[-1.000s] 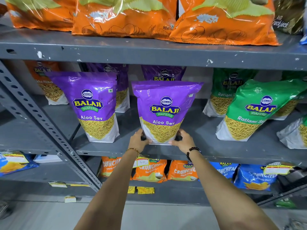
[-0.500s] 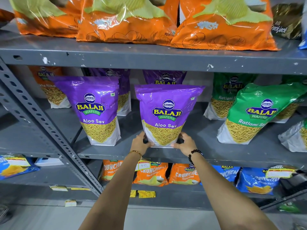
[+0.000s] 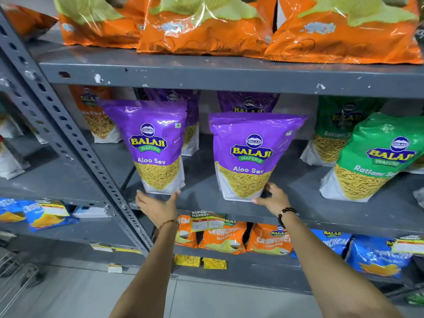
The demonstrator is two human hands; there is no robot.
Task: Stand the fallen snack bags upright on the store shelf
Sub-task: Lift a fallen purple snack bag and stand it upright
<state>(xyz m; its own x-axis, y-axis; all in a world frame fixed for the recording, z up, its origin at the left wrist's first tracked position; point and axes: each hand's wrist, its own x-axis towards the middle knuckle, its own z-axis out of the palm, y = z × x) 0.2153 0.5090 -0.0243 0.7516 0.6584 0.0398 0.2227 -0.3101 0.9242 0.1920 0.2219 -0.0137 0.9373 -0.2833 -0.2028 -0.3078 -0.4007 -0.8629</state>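
Two purple Aloo Sev bags stand upright on the grey middle shelf (image 3: pixel 321 220). My left hand (image 3: pixel 158 206) is spread open just under the base of the left purple bag (image 3: pixel 156 145), thumb and fingertips touching its bottom edge. My right hand (image 3: pixel 273 198) grips the lower right corner of the middle purple bag (image 3: pixel 252 154). More purple bags (image 3: pixel 247 104) stand behind. To the right, a green Ratlami Sev bag (image 3: pixel 376 157) leans to the left in front of another green bag (image 3: pixel 332 131).
Big orange chip bags (image 3: pixel 206 26) lie on the shelf above. A perforated grey post (image 3: pixel 68 134) slants down the left side. Below are orange (image 3: pixel 224 237) and blue (image 3: pixel 371 255) Crunchem bags and a price tag (image 3: pixel 207 220). An orange sev bag (image 3: pixel 96 111) stands at the back left.
My left hand let go of the middle purple bag and moved left to the base of the left purple bag. My right hand stays at the middle bag's corner. The view came closer.
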